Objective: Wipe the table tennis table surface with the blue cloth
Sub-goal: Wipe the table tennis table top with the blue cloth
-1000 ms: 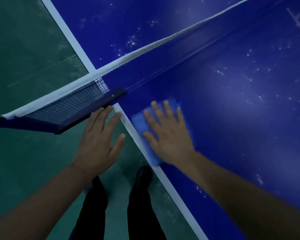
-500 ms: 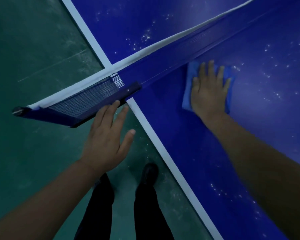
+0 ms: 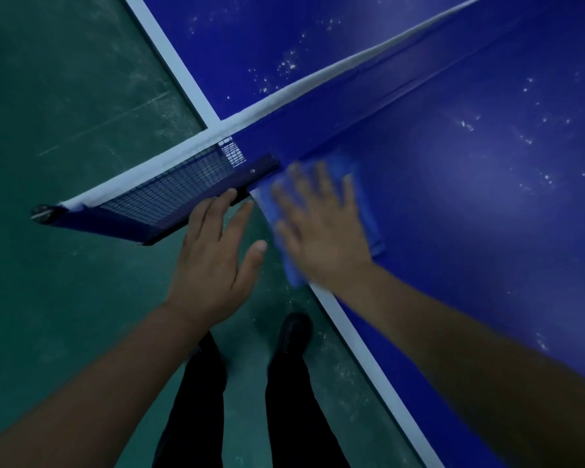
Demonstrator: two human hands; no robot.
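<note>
The blue cloth (image 3: 368, 211) lies flat, blurred, on the dark blue table (image 3: 470, 204) at its white-lined side edge, just beside the net. White specks dot the table.

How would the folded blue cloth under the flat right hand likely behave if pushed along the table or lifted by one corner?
Under the right hand, the folded blue cloth lies flat, so it probably slides easily over the smooth blue table tennis table. Being thin fabric, it would likely droop and unfold if lifted, and feel light.
</note>
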